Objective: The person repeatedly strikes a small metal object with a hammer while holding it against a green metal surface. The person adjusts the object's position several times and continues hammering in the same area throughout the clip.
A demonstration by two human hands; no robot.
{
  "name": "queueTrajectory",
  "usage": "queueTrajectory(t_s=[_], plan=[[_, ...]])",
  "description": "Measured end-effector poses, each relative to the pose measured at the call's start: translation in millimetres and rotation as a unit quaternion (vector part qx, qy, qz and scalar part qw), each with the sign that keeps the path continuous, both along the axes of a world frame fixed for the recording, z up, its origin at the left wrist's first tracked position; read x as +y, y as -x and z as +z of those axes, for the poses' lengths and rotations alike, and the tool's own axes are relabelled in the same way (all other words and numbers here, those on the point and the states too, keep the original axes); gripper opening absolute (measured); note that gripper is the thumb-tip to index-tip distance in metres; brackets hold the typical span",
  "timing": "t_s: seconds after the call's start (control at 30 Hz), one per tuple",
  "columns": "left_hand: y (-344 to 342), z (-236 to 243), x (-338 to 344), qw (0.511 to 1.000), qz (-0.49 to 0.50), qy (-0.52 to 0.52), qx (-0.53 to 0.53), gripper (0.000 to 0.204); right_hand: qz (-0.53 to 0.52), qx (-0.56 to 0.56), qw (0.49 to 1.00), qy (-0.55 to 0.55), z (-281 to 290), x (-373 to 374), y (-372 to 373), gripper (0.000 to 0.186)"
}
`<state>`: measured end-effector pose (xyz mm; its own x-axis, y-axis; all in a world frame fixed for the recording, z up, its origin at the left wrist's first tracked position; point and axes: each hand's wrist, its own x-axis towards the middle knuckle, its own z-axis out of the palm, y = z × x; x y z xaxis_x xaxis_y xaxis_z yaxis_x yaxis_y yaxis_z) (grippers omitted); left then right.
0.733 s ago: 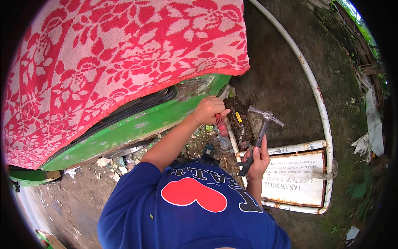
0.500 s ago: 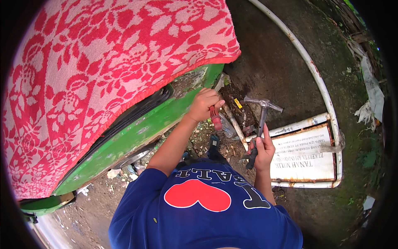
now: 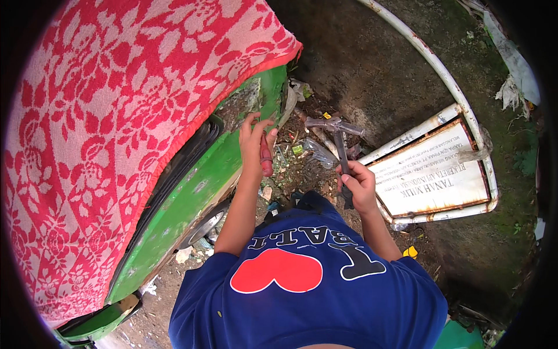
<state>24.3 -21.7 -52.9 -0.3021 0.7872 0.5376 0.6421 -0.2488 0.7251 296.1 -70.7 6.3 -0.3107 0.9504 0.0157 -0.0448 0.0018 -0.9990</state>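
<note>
My left hand (image 3: 253, 142) is at the corner of a green vehicle body (image 3: 195, 192), its fingers loosely round a red-handled screwdriver (image 3: 266, 163). The handle's end points back toward me; the fingers and the body's edge hide the shaft. Right of it, my right hand (image 3: 359, 186) grips a hammer (image 3: 343, 154) by its dark handle. The metal head is up and away from me, level with my left hand and apart from the screwdriver. Paint on the body near my left fingers is worn, showing a grey-brown patch (image 3: 244, 104).
A red and pink floral cloth (image 3: 145, 104) covers the vehicle's top. To the right lies a white sign (image 3: 436, 174) in a rusty frame with a curved white pipe (image 3: 433, 58). Plastic scraps (image 3: 319, 156) and rubble litter the ground before my feet.
The view has shifted, with the sign now tilted. My left fingers have loosened and stretched out toward the body's corner. The hammer has turned slightly, its head now nearer my left hand.
</note>
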Motion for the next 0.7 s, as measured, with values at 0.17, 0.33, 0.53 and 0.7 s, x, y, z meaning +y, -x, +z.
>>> queueTrajectory(t_s=[0.17,0.33,0.53,0.7], plan=[[2.3,-10.5,-8.1,0.997,0.000,0.003,-0.077,0.029,0.056,0.066,0.994,0.072,-15.5,24.6,-5.4,0.025],[10.3,-34.8,-15.9,0.985,-0.003,-0.010,-0.173,0.024,0.098,0.129,0.977,0.139,-26.5,48.7,-15.3,0.026],[1.9,-34.3,-34.3,0.988,0.028,0.029,-0.152,0.016,0.116,0.133,0.971,0.163,-32.8,69.4,-38.3,0.035],[-12.4,-37.9,-40.2,0.986,0.051,0.026,-0.156,0.014,0.158,0.058,0.975,0.142,-35.4,95.0,-56.1,0.041]])
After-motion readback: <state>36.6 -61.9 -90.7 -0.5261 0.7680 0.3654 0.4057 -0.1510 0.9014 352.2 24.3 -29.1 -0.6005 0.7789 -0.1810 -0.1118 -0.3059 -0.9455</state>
